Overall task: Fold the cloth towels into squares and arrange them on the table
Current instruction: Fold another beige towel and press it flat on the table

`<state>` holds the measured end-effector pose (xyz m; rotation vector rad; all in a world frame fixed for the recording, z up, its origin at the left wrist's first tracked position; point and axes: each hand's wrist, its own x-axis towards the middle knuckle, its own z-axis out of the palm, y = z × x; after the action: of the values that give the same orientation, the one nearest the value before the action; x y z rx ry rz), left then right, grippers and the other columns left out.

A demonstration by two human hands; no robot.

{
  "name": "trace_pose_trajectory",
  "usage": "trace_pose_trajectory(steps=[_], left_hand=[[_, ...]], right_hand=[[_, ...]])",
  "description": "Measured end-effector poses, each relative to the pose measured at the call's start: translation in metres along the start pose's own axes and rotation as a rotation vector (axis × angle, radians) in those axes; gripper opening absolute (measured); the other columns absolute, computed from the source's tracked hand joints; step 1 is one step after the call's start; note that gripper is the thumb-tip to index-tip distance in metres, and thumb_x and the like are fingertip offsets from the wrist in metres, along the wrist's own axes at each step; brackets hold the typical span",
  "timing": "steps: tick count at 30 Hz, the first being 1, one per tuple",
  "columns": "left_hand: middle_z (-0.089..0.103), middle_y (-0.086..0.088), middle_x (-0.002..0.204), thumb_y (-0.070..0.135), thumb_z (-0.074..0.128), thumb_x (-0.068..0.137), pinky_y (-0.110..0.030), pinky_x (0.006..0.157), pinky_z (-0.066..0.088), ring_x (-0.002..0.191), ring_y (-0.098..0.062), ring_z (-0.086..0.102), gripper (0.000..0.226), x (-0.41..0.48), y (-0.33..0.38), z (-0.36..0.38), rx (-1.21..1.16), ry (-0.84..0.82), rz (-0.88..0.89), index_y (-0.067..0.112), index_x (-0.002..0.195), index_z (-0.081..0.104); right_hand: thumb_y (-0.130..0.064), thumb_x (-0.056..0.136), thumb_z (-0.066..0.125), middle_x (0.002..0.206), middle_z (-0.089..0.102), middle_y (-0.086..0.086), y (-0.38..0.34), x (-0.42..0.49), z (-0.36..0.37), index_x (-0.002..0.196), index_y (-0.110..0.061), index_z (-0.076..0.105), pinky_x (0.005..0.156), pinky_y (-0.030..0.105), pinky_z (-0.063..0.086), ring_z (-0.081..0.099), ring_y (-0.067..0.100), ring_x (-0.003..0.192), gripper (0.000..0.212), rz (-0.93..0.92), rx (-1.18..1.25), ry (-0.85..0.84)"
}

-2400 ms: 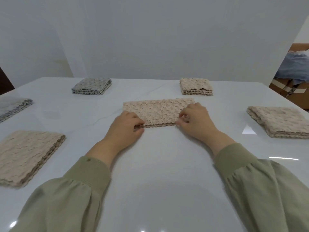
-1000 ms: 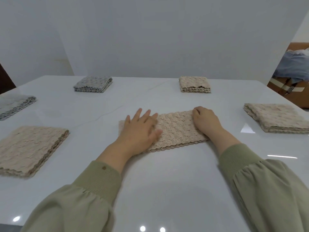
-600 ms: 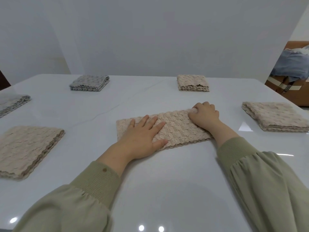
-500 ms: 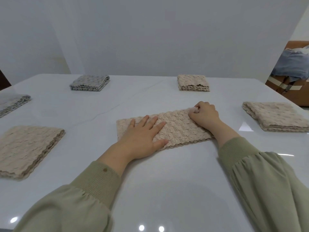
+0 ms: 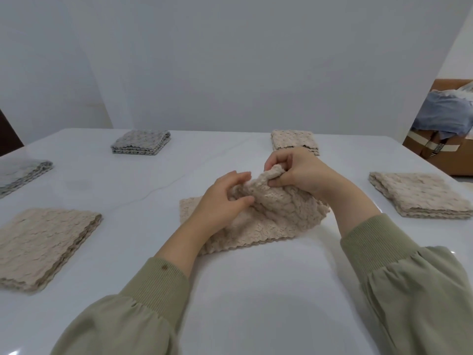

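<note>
A white bench point(image 5: 243, 290) fills most of the view. 2 green sleeves point(image 5: 414, 290) reach in from the near edge. Off the bench at the right stands a brown box point(image 5: 435, 149) with blue cloth point(image 5: 442, 116) heaped on it.

5 folded towels lie on the bench, well apart from each other:
- left beige square point(image 5: 41, 244), near the left edge
- right beige square point(image 5: 419, 196), by the right edge
- left grey square point(image 5: 20, 174), cut off by the frame
- far grey square point(image 5: 140, 143)
- far beige square point(image 5: 293, 139), just behind the hands

The towel point(image 5: 268, 224) being folded is beige and lies mid-bench. Its left end and near edge are flat on the bench, while its right end is raised and bunched.

The right hand point(image 5: 304, 175) holds that raised end, with its fingers point(image 5: 273, 161) curled over the top and the thumb under it, pinching the cloth. The left hand point(image 5: 222, 201) sits over the towel's left half. Its fingers point(image 5: 239, 176) are loosely curved and spread, gripping nothing, and the thumb tip touches the cloth beside the raised fold.
</note>
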<state>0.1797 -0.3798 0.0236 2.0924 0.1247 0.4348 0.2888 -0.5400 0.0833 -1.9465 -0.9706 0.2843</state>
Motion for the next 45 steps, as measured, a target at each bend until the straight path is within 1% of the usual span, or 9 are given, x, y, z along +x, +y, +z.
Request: trace_pose_trajectory(steps=[7,12,16,21,24,31,35,39,45], left_hand=[[0.051,0.011,0.055,0.022,0.072,0.079,-0.019,0.055,0.036,0.053,-0.006,0.045,0.019,0.001,0.008,0.004,-0.016,0.079,0.016,0.016,0.065,0.063],[0.037,0.003,0.054,0.022,0.068,0.080,-0.021,0.051,0.025,0.052,-0.008,0.032,0.034,0.004,0.003,-0.003,0.121,0.346,0.050,0.006,0.059,0.047],[0.030,0.000,0.053,0.023,0.066,0.082,-0.024,0.049,0.022,0.054,-0.014,0.027,0.041,0.007,0.001,-0.010,0.155,0.520,-0.025,0.009,0.057,0.036],[0.027,0.002,0.051,0.020,0.064,0.082,-0.023,0.047,0.020,0.052,-0.016,0.025,0.043,0.007,-0.002,-0.013,0.132,0.578,-0.105,0.013,0.056,0.031],[0.030,0.000,0.053,0.021,0.064,0.083,-0.028,0.051,0.022,0.054,-0.017,0.028,0.041,0.009,-0.003,-0.017,0.112,0.521,-0.170,0.013,0.058,0.034],[0.061,0.000,0.054,0.010,0.056,0.091,-0.018,0.042,0.047,0.046,-0.009,0.058,0.011,0.004,0.015,-0.032,-0.705,-0.054,-0.489,0.006,0.083,0.063],[0.063,-0.004,0.064,0.014,0.059,0.090,-0.024,0.050,0.054,0.046,-0.013,0.059,0.006,0.002,0.003,-0.031,-0.366,-0.033,-0.538,0.008,0.090,0.060],[0.055,0.000,0.126,0.028,0.055,0.091,-0.035,0.095,0.042,0.112,-0.021,0.055,0.048,0.003,-0.019,-0.015,0.448,0.313,-0.189,0.022,0.136,0.039],[0.013,0.001,0.158,0.053,0.034,0.095,-0.042,0.117,0.012,0.145,-0.021,0.010,0.063,0.003,-0.031,0.004,0.655,-0.185,0.003,0.027,0.150,0.015]], right_hand=[[-0.021,0.077,0.076,0.071,0.067,-0.009,-0.004,-0.001,0.001,0.077,-0.021,0.066,0.067,0.022,0.047,0.062,0.002,0.067,0.010,0.034,-0.080,-0.032],[-0.058,0.080,0.060,0.061,0.057,-0.011,0.004,-0.003,-0.011,0.083,-0.024,0.066,0.051,0.020,0.041,0.052,0.008,0.054,0.036,0.180,-0.156,-0.038],[-0.067,0.076,0.055,0.091,0.066,0.007,0.025,0.004,-0.008,0.109,-0.005,0.063,0.068,0.030,0.055,0.061,0.022,0.077,0.071,0.309,0.203,-0.006],[-0.031,0.078,0.071,0.102,0.068,0.013,0.043,0.002,0.022,0.110,-0.001,0.059,0.082,0.035,0.056,0.066,0.025,0.089,0.045,0.399,0.589,-0.260],[-0.001,0.084,0.063,0.108,0.066,0.019,0.045,0.006,0.035,0.114,0.004,0.058,0.082,0.033,0.056,0.066,0.027,0.093,0.030,0.368,0.698,-0.149],[-0.007,0.092,0.050,0.096,0.069,0.020,0.040,0.004,0.024,0.106,0.005,0.058,0.073,0.037,0.059,0.070,0.027,0.082,0.021,0.386,0.947,-0.092],[-0.009,0.086,0.065,0.105,0.068,0.015,0.048,0.002,0.026,0.110,-0.007,0.057,0.070,0.030,0.057,0.067,0.020,0.082,0.026,0.450,0.454,-0.010],[-0.020,0.087,0.063,0.095,0.059,-0.002,0.067,0.006,0.034,0.119,-0.018,0.052,0.069,0.024,0.048,0.058,0.013,0.081,0.034,0.252,-0.166,0.436],[-0.026,0.094,0.051,0.130,0.052,0.008,0.084,0.014,0.040,0.127,-0.011,0.054,0.100,0.032,0.032,0.040,0.024,0.124,0.036,0.155,-0.488,0.377]])
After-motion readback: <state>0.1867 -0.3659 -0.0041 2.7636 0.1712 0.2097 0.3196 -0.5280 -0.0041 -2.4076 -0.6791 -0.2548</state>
